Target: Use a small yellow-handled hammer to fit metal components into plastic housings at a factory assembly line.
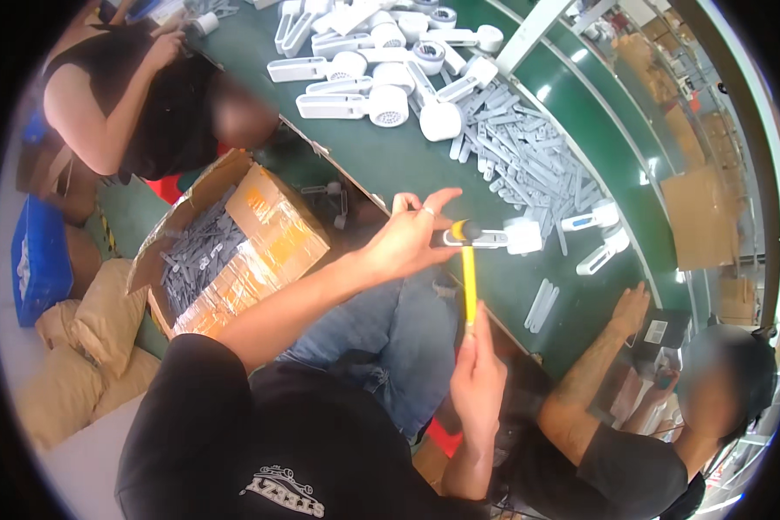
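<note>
My left hand (411, 236) holds the slotted handle end of a white piece shaped like a handheld shower head (523, 236), its index finger lifted and thumb below. The round head of that piece points right, over the green table. My right hand (478, 374) grips a hammer (470, 286) by the lower part of its yellow handle. The hammer's dark head lies over the piece's handle, close to my left fingertips; whether it touches cannot be made out. Just beyond sits a heap of grey plastic strips (529, 160).
Many similar white pieces (390, 78) are piled at the far side. Two more (602, 234) and several loose strips (542, 305) lie to the right. An open carton (277, 217) of dark grey parts stands left. Co-workers sit at left (121, 104) and right (633, 451).
</note>
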`<state>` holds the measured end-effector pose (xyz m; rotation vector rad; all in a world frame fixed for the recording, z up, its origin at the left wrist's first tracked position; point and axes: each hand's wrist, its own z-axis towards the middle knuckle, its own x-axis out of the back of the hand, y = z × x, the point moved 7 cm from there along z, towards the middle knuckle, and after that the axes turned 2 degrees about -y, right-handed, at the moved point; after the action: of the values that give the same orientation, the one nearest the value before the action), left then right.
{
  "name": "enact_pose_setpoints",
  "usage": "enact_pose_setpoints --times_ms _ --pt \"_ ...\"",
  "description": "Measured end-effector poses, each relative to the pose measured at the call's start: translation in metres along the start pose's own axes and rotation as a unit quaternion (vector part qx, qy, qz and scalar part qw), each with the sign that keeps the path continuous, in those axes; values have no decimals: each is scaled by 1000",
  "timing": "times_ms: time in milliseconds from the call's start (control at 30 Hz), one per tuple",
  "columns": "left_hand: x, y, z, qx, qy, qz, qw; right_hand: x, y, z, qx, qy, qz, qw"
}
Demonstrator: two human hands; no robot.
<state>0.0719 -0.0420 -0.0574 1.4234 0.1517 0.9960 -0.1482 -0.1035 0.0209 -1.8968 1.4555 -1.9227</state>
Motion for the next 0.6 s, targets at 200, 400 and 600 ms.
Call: enact_pose_setpoints --times_ms 200,400,600 --pt "45 45 -6 -192 75 24 978 40 40 -15 9 150 307 940" --pt "185 13 42 11 285 145 948 64 83 3 -112 217 333 911" --pt "284 -82 166 22 315 279 907 119 112 60 -197 285 176 921"
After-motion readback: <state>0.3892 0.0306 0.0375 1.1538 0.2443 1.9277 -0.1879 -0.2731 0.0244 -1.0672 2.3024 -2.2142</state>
